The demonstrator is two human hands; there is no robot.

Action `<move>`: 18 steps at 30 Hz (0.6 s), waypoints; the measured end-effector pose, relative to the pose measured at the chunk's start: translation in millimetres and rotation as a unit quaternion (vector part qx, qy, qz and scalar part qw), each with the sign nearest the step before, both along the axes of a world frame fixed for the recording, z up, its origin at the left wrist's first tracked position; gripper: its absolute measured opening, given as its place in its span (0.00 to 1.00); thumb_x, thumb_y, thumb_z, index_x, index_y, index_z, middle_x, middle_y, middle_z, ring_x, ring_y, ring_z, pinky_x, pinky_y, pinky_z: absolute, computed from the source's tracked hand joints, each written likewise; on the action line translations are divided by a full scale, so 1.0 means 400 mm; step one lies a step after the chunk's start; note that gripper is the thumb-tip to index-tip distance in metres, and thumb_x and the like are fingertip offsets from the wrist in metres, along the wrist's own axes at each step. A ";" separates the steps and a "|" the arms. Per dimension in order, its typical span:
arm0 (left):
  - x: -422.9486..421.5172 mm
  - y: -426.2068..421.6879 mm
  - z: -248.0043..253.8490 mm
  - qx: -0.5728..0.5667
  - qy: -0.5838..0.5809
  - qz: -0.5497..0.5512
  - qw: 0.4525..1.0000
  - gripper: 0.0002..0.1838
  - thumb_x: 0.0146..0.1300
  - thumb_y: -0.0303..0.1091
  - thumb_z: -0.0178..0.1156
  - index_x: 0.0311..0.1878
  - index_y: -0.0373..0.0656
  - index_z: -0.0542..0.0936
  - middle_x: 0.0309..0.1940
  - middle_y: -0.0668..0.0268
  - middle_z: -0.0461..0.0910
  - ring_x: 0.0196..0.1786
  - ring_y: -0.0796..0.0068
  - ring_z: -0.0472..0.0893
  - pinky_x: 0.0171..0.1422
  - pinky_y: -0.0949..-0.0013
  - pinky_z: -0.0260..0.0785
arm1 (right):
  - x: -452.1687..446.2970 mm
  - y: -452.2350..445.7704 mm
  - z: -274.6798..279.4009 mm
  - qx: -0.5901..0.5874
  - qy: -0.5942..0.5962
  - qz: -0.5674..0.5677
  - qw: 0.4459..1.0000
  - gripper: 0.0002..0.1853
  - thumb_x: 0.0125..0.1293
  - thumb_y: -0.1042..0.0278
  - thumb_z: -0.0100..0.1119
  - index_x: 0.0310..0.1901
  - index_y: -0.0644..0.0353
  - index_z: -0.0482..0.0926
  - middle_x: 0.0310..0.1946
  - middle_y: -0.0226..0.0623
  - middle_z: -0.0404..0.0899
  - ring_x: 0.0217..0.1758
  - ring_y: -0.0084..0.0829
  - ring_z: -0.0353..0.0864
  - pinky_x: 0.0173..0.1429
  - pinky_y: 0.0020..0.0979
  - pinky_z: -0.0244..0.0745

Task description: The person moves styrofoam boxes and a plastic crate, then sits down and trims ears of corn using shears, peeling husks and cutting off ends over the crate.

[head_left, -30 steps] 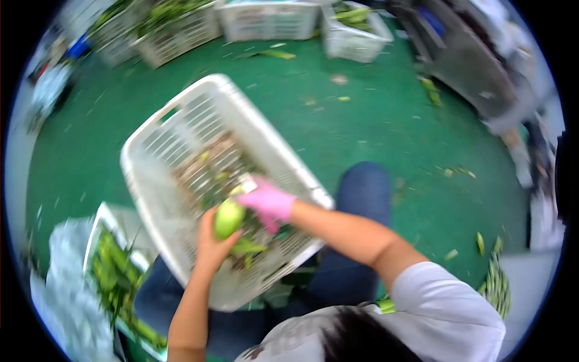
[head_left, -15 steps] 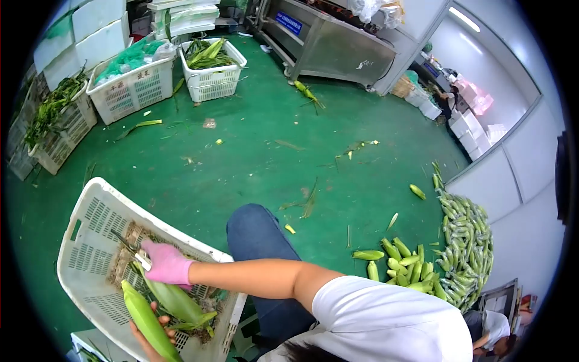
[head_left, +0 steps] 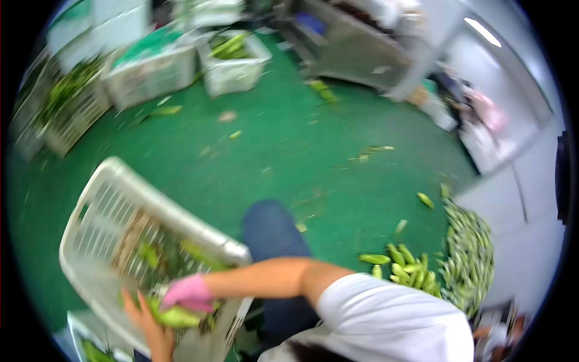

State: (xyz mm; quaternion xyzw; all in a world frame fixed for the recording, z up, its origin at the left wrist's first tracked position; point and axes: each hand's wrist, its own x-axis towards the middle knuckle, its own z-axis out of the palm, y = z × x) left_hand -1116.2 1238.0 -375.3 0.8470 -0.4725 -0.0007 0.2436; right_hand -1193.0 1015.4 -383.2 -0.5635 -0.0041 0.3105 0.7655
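My bare left hand (head_left: 149, 329) is low in the crate, its fingers around the left end of a green ear of corn (head_left: 178, 317). The ear lies tilted, with its ragged stalk end to the right. My right hand (head_left: 188, 294), in a pink glove, is closed right above the ear. A small pale piece at its fingers looks like the knife (head_left: 159, 290), but blur hides its blade. Both hands are inside a white plastic crate (head_left: 172, 202) leaning by my knee. Loose husks (head_left: 149, 253) and brown scraps lie in it.
Husked corn ears (head_left: 413, 271) lie on the green floor at right, beside a heap of wrapped ears (head_left: 470, 253). White crates of leaves (head_left: 238, 72) and netting (head_left: 151, 75) stand at the back, near a metal bench (head_left: 356, 57). Another person (head_left: 497, 338) is at lower right.
The view has shifted and blurred. My gloved hand has moved down toward my left hand. The pale green ear that stood upright in my left hand is no longer seen there; it holds a tilted ear.
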 end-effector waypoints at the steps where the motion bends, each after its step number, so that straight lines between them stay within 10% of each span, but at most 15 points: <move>1: -0.027 -0.019 -0.008 -0.098 0.088 0.065 0.989 0.45 0.55 0.27 0.56 0.78 0.38 0.52 0.79 0.41 0.43 0.81 0.44 0.45 0.82 0.51 0.35 | -0.002 0.013 -0.002 0.038 0.065 -0.050 0.996 0.21 0.69 0.50 0.53 0.37 0.65 0.81 0.11 0.39 0.74 0.08 0.34 0.74 0.10 0.33 0.68; 3: -0.006 0.055 -0.146 -0.218 0.279 0.143 0.924 0.47 0.61 0.36 0.59 0.79 0.38 0.47 0.80 0.50 0.43 0.82 0.54 0.45 0.83 0.55 0.35 | 0.004 0.009 0.134 0.044 0.087 -0.128 0.987 0.27 0.60 0.62 0.65 0.58 0.64 0.68 0.29 0.41 0.81 0.12 0.32 0.77 0.10 0.32 0.70; 4: -0.013 0.052 -0.095 -0.272 0.494 0.166 0.809 0.43 0.65 0.40 0.59 0.78 0.39 0.50 0.76 0.52 0.54 0.76 0.58 0.56 0.79 0.55 0.46 | 0.015 0.025 0.156 -0.079 0.102 -0.145 0.981 0.31 0.58 0.65 0.68 0.61 0.61 0.66 0.39 0.46 0.80 0.12 0.30 0.76 0.09 0.30 0.68; 5: -0.018 -0.016 -0.050 -0.350 0.666 0.171 0.636 0.40 0.68 0.43 0.60 0.77 0.40 0.54 0.71 0.55 0.64 0.71 0.62 0.67 0.76 0.56 0.58 | 0.028 0.056 0.040 -0.193 -0.046 -0.141 0.970 0.35 0.56 0.61 0.69 0.63 0.60 0.65 0.47 0.48 0.77 0.25 0.35 0.83 0.24 0.35 0.81; 7: 0.002 -0.025 0.008 -0.387 0.713 0.129 0.571 0.30 0.70 0.40 0.59 0.70 0.37 0.64 0.65 0.61 0.73 0.64 0.64 0.75 0.69 0.55 0.68 | 0.040 0.091 0.026 -0.263 -0.257 -0.145 0.919 0.40 0.52 0.58 0.72 0.65 0.60 0.65 0.52 0.46 0.76 0.58 0.41 0.78 0.62 0.39 0.74; 9: 0.027 0.000 0.003 -0.388 0.667 0.149 0.618 0.30 0.66 0.36 0.64 0.69 0.40 0.67 0.64 0.62 0.74 0.64 0.68 0.74 0.69 0.59 0.68 | 0.054 0.087 0.114 -0.355 -0.190 -0.109 0.909 0.36 0.53 0.58 0.72 0.61 0.62 0.69 0.46 0.42 0.79 0.52 0.38 0.81 0.57 0.37 0.77; 14: 0.050 0.007 -0.018 -0.354 0.467 0.132 0.799 0.36 0.56 0.22 0.71 0.67 0.42 0.66 0.57 0.69 0.75 0.61 0.76 0.73 0.67 0.68 0.65 | 0.065 0.020 0.104 0.112 0.067 -0.246 0.961 0.21 0.72 0.52 0.57 0.56 0.59 0.70 0.39 0.34 0.76 0.45 0.34 0.80 0.53 0.39 0.81; 18: 0.044 -0.011 -0.035 -0.306 0.329 0.154 0.880 0.34 0.48 0.21 0.71 0.61 0.47 0.71 0.60 0.63 0.72 0.66 0.61 0.68 0.72 0.60 0.59 | 0.017 0.035 0.126 0.199 0.152 -0.240 0.938 0.23 0.65 0.72 0.59 0.62 0.60 0.70 0.46 0.38 0.76 0.46 0.31 0.77 0.52 0.45 0.81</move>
